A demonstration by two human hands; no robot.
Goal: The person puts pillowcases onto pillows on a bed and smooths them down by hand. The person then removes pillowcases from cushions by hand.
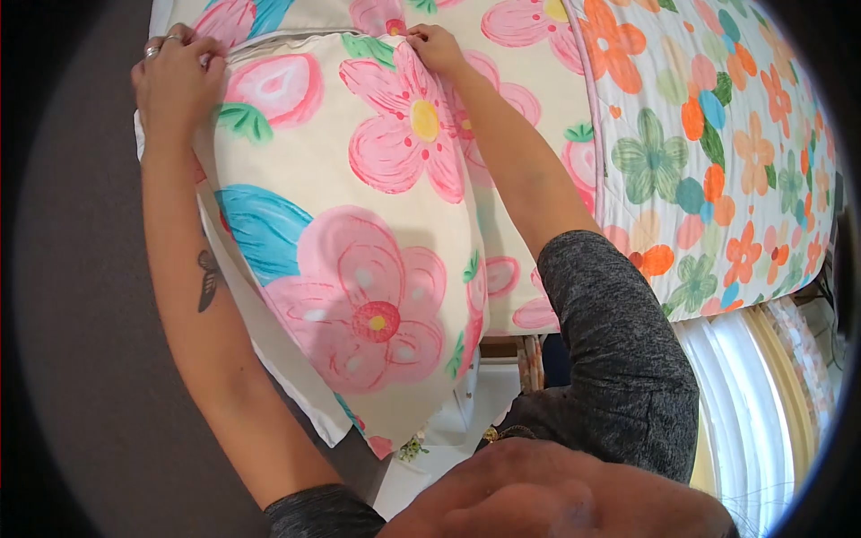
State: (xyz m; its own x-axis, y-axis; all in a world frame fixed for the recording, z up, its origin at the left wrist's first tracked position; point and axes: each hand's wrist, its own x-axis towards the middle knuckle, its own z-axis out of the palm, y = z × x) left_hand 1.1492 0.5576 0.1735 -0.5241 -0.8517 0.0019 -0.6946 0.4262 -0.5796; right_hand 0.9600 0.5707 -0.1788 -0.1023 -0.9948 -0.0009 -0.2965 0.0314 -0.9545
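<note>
Bare skin (574, 493) at the bottom edge; beyond it, two hands on a floral cloth (395, 260) spanning left to centre.
Fingers bent, the left hand (179, 76) grips its upper-left corner while the right hand (437, 49) pinches the top edge at upper centre, their spacing apparently keeping that edge spread over the patterned bedding (717, 161).

With my left hand (179, 81), rings on its fingers, I'm gripping the far left corner of a pink-flowered cloth (421, 121), and with my right hand (435, 49) I'm pinching its far edge further right. The cloth is hanging toward me, partly covering matching bedding (525, 27). An orange-and-green flowered cover (691, 161) is lying to the right.
</note>
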